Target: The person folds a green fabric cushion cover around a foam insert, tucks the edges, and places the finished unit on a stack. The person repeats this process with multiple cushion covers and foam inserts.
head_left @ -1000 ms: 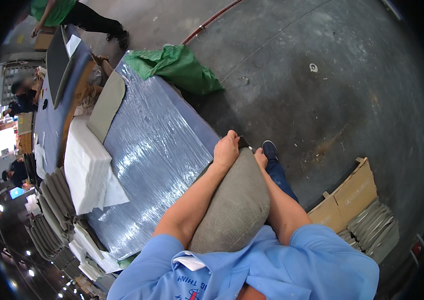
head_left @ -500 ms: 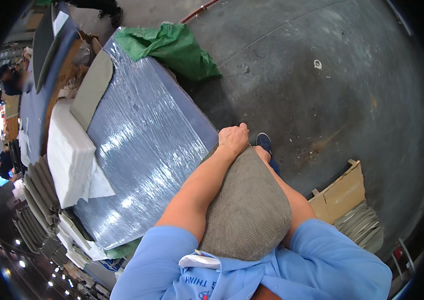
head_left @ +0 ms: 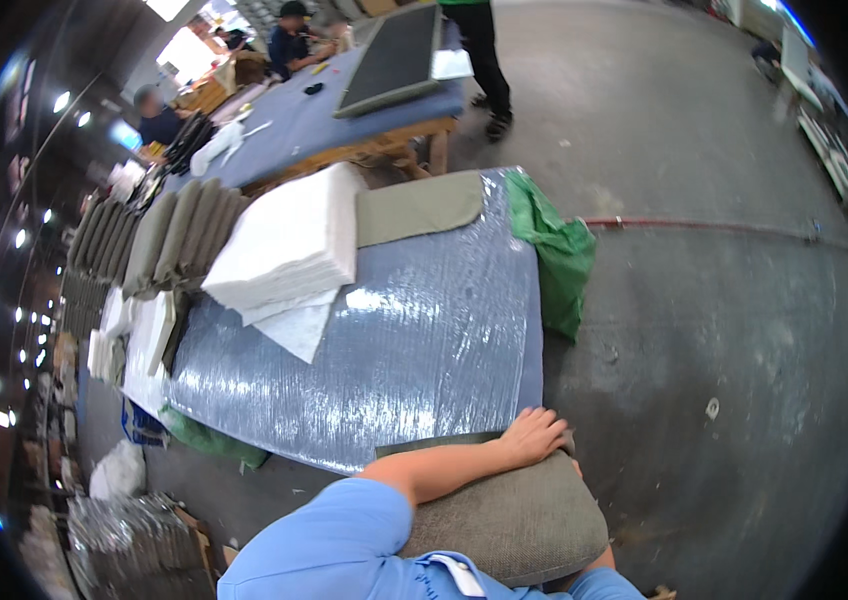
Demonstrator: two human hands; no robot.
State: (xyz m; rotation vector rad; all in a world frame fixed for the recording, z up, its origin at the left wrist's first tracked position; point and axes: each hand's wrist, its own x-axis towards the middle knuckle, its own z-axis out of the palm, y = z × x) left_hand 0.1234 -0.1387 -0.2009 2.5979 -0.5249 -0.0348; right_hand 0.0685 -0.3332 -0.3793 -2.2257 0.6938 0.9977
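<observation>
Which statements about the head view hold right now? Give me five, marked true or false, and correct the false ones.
1. The left hand is on the grey-brown cushion. True.
2. The white padding sheets lie on the floor. False: they are stacked on the plastic-covered blue table.
3. The green plastic sack hangs at the table's right edge. True.
4. The olive fabric piece lies left of the padding. False: right.
5. The left sleeve is red. False: light blue.

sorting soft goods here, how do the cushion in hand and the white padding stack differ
The cushion is grey-brown; the padding stack white. The cushion is one plump piece; the padding stack is many thin layers. The cushion has the left hand on its far end; the padding stack lies on the film-covered table. Both look soft.
</observation>
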